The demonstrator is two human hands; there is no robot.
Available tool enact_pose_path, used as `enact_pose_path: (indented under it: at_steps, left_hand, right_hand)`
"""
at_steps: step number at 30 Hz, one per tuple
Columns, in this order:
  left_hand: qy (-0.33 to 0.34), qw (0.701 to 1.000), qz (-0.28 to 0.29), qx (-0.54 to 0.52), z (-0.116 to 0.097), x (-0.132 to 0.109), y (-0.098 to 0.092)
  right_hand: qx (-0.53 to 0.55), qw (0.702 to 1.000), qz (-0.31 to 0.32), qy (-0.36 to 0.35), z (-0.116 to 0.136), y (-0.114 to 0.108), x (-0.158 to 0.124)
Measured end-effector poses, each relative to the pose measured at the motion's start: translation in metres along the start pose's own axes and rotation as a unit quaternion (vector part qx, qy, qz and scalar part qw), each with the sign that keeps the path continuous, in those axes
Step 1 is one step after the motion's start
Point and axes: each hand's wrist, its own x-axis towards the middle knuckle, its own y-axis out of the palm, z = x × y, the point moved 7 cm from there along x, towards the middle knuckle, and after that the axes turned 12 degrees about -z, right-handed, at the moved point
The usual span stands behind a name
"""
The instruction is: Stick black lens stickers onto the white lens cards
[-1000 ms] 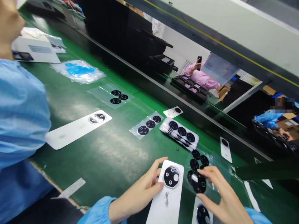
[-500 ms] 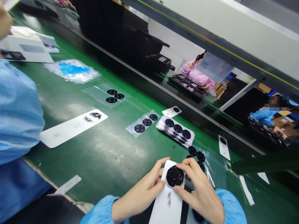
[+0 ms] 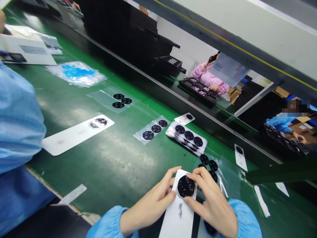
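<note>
A white phone back cover [image 3: 178, 215] lies on the green belt [image 3: 116, 165] in front of me. My left hand [image 3: 153, 201] steadies its left edge with the fingers curled against it. My right hand [image 3: 210, 203] pinches a black octagonal camera lens piece [image 3: 185, 186] between thumb and forefinger, set on the cover's top end. Just beyond my right hand a clear film sheet [image 3: 223, 172] carries more black lens pieces [image 3: 208, 163].
A stack of lens sheets [image 3: 187, 137], a film strip with three lenses [image 3: 152, 129] and another white cover [image 3: 74, 134] lie farther out on the belt. A co-worker's blue sleeve [image 3: 17, 122] fills the left. Small white cards [image 3: 240, 157] rest near the black rail.
My right hand moved left from the film sheet, carrying a black lens piece, and now holds it on the cover's camera spot. My left hand has barely moved.
</note>
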Motion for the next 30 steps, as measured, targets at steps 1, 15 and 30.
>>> enact_pose_path:
  at_steps: [1, 15, 30]
  left_hand:
    - [0.000, 1.000, -0.001, 0.001, 0.0000, 0.0000, -0.0001]
    - [-0.006, 1.000, -0.007, -0.008, -0.0014, -0.0008, 0.0001]
    - [-0.005, 1.000, -0.016, 0.022, -0.0025, -0.0027, -0.0017]
  right_hand:
    - [0.000, 1.000, 0.001, 0.001, 0.0000, 0.0002, 0.0002]
    - [0.006, 0.999, 0.026, 0.020, 0.0002, 0.0027, 0.0023]
    - [-0.052, 0.998, 0.024, 0.024, 0.0061, -0.0009, 0.0069]
